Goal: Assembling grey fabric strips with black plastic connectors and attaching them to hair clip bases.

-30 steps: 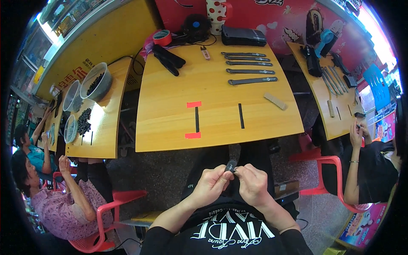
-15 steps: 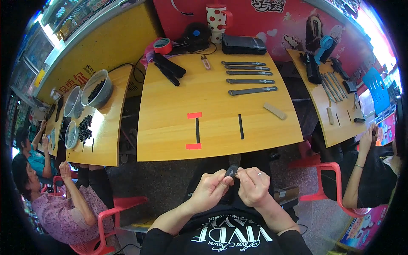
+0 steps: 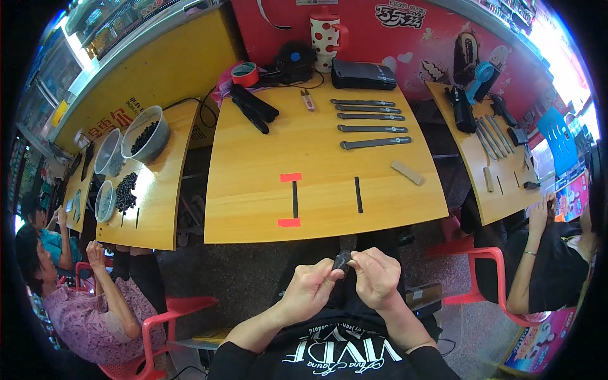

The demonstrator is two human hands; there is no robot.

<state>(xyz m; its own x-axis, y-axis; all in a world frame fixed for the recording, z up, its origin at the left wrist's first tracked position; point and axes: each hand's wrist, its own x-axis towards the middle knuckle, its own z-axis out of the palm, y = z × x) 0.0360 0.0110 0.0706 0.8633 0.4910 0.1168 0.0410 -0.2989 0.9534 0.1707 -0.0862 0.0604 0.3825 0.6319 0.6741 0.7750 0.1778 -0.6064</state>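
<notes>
Both my hands are in front of my chest, beyond the table's near edge. My left hand (image 3: 308, 290) pinches a small dark strap-like piece (image 3: 342, 260) between thumb and fingers. The fingertips of my right hand (image 3: 378, 278) are closed at the piece's right side; whether they grip its edge or something tiny is too small to tell. Much of the piece is hidden by my fingers. Several dark grey straps (image 3: 373, 128) with rounded ends lie in a column at the right of the wooden table (image 3: 253, 158).
Black lines and red tape (image 3: 289, 223) mark the tabletop. A beige block (image 3: 407, 173), small thread snips (image 3: 307, 100), a black pouch (image 3: 363, 74), a tape roll (image 3: 245, 74) and a dotted tumbler (image 3: 325, 41) lie farther out. Other people sit at tables on both sides.
The dark piece has tilted and sits slightly lower between my hands. My right fingertips have shifted a little along it. The view has moved slightly.
</notes>
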